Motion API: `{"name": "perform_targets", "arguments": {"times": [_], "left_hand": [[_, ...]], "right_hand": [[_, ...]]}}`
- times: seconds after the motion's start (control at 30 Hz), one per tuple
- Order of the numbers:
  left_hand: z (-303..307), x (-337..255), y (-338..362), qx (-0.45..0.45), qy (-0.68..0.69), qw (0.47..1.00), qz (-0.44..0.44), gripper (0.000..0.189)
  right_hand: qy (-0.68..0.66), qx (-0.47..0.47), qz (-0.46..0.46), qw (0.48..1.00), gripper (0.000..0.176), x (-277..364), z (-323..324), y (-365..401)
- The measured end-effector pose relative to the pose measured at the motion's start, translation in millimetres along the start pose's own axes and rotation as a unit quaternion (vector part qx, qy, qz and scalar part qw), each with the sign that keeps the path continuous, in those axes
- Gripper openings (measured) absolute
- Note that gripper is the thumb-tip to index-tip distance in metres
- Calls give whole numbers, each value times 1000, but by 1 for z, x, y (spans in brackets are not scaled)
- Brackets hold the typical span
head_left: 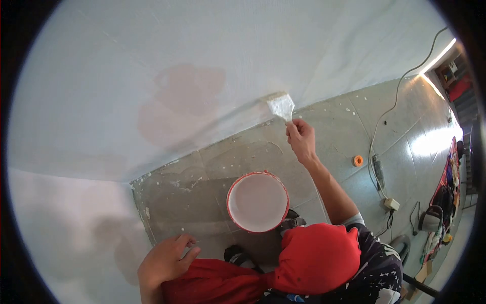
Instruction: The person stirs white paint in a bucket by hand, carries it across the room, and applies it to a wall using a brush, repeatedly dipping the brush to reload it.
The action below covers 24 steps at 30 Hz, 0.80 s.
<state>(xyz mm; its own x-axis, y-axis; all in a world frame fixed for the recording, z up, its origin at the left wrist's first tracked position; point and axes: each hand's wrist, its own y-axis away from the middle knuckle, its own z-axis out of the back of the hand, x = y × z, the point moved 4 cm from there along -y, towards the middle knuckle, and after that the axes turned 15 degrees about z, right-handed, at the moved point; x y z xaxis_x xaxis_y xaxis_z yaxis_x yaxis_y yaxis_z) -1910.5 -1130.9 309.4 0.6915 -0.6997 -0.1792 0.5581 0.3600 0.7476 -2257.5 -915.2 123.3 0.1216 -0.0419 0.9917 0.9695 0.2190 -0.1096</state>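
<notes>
In the head view there are two hands, one brush and one bucket. The right hand (pixel 301 138) pinches the handle of the wide, flat, white-coated paintbrush (pixel 281 106), thumb and fingers closed round it; the bristle end is against the pale, smooth wall (pixel 243 55), just above the floor edge. The left hand (pixel 169 259) is released, its fingers loosely bent, above the red fabric (pixel 212 281) at the lower left. Between the hands, one round, red-rimmed bucket of whitish liquid (pixel 258 202) stands on the grey tiled floor (pixel 177 202), near two dark-strapped feet.

To the right lie one orange ring-shaped roll (pixel 358 160), one slim dark grey tool (pixel 378 172) and one cream rectangular socket block (pixel 391 203). One long grey cable (pixel 375 126) crosses the floor there, passing between the roll and the tool. A rounded mass of red fabric partly hides the floor below the bucket.
</notes>
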Motion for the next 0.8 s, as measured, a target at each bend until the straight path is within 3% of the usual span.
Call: {"name": "perform_targets", "arguments": {"times": [0.13, 0.23, 0.3, 0.33, 0.4, 0.5, 0.73, 0.8], "left_hand": [[0, -3, -11, 16, 2, 1000, -5, 31], [3, -4, -14, 25, -3, 1000, -2, 31], [0, -2, -12, 11, 2, 1000, -8, 31], [0, -1, -11, -2, 6, 1000, -13, 31], [0, -2, -9, 1, 14, 1000, -4, 31], [1, -1, -5, 2, 20, 1000, 10, 31], [2, -1, -6, 12, 14, 999, 39, 31], [2, -2, -6, 5, 15, 999, 37, 31]], "right_hand": [[-99, -34, 42, 994, 20, 23, -4, 3], [-59, -16, 43, 997, 24, -27, -16, -4], [123, -2, 86, 989, 27, -74, -19, -6], [124, -1, 86, 989, 27, -87, -18, -4], [156, 36, -59, 985, 30, -121, -12, 12], [159, 28, -119, 980, 31, -145, 1, 26], [173, 59, -127, 975, 25, -135, 7, 2], [113, 59, -174, 976, 26, -117, 4, -5]]}}
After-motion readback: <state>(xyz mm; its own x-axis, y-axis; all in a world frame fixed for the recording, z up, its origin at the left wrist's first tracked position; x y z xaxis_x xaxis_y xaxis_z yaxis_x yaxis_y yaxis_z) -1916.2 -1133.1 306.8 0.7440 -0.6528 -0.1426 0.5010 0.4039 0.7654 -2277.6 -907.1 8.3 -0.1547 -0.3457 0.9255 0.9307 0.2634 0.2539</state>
